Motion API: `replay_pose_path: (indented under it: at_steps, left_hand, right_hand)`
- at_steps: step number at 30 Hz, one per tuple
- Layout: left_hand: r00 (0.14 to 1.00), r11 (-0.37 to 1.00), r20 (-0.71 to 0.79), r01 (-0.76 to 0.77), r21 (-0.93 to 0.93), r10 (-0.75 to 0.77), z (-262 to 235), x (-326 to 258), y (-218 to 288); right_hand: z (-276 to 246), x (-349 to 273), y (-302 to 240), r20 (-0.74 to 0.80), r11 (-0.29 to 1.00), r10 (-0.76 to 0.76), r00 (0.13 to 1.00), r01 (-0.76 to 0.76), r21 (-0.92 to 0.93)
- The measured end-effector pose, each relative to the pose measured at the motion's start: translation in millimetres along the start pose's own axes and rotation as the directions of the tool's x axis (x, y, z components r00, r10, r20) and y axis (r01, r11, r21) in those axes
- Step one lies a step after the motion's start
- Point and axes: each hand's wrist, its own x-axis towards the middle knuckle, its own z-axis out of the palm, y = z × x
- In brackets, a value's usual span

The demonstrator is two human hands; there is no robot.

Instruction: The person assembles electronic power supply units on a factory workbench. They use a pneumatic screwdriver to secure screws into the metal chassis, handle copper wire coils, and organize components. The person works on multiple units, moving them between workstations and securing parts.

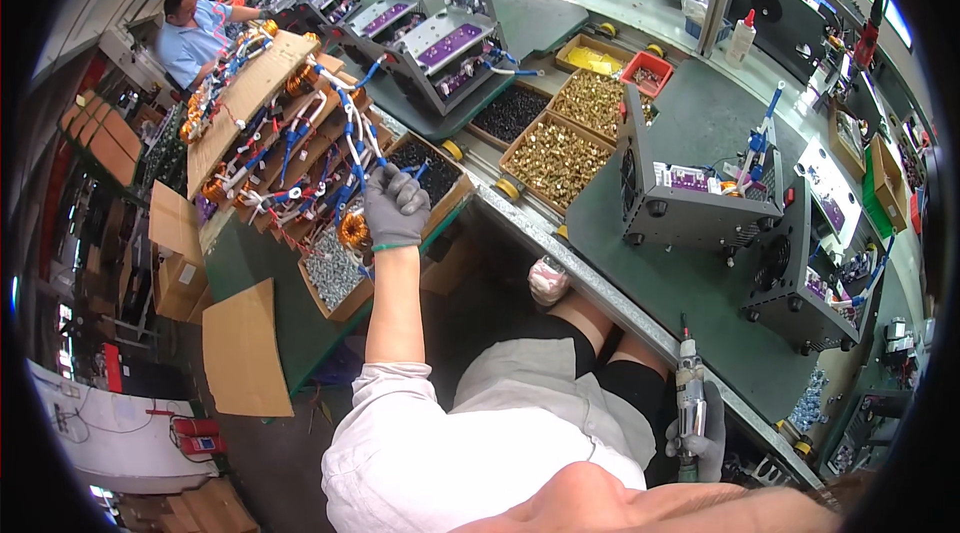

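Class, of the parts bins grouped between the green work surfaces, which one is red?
The small red plastic bin, just right of the bright yellow pieces. Its colour sets it apart: the neighbouring rectangular brown bins have no red walls.

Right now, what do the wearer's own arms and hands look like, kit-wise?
Left hand: plain grey glove, cuff stopping at the wrist. The left forearm is bare up to a loose, creased, whitish sleeve ending near the elbow. Right hand: also a grey glove, partly hidden. Right sleeve can't be made out. No cables or clear markings seen on either glove.
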Motion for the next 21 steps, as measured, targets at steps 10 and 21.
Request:
replay_pose_path:
  at_steps: [10, 21]
  left_hand:
    - [0.996, 0.995, 0.078, 0.052, -0.079, -0.046, 2.5, -13.1, -18.2]
    - [0.984, 0.978, -0.115, 0.151, 0.143, -0.135, 35.8, -62.9, -73.0]
  right_hand:
    - [6.5, 15.4, 15.0, -0.036, 0.969, 0.235, 0.971, -0.237, -0.070]
    - [42.9, 41.6, 1.7, -0.018, 0.927, 0.375, 0.927, -0.375, -0.019]
